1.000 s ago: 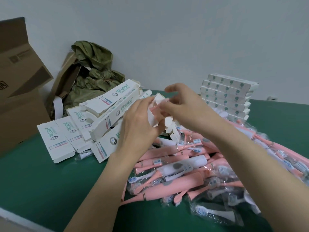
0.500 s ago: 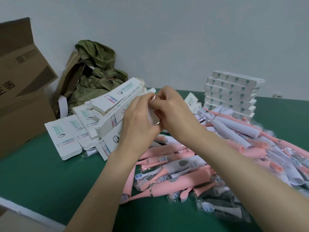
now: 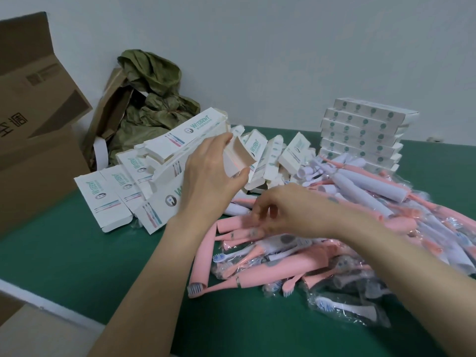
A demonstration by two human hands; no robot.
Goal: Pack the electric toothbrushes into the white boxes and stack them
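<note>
Curled round 1 white box [image 3: 238,158], the left hand [image 3: 208,176] held it raised just above the heap of empty boxes [image 3: 123,181], thumb underneath and fingers over the top. The box's open end faced the camera with its flap lifted, and a faint pink showed inside. Lower and nearer, the right hand [image 3: 288,210] reached palm-down onto the toothbrushes [image 3: 270,269], a loose pile of pink and white handles in clear wrappers. Its fingers [image 3: 257,215] were bent and blurred against 1 pink handle, and whether they pinched it could not be told. Behind the pile stood the stack of closed white boxes [image 3: 360,135], close to the wall. All of this lay on the green table [image 3: 77,253]. At its far left sat a cardboard carton [image 3: 33,124], with a crumpled olive bag [image 3: 154,99] beside it.
</note>
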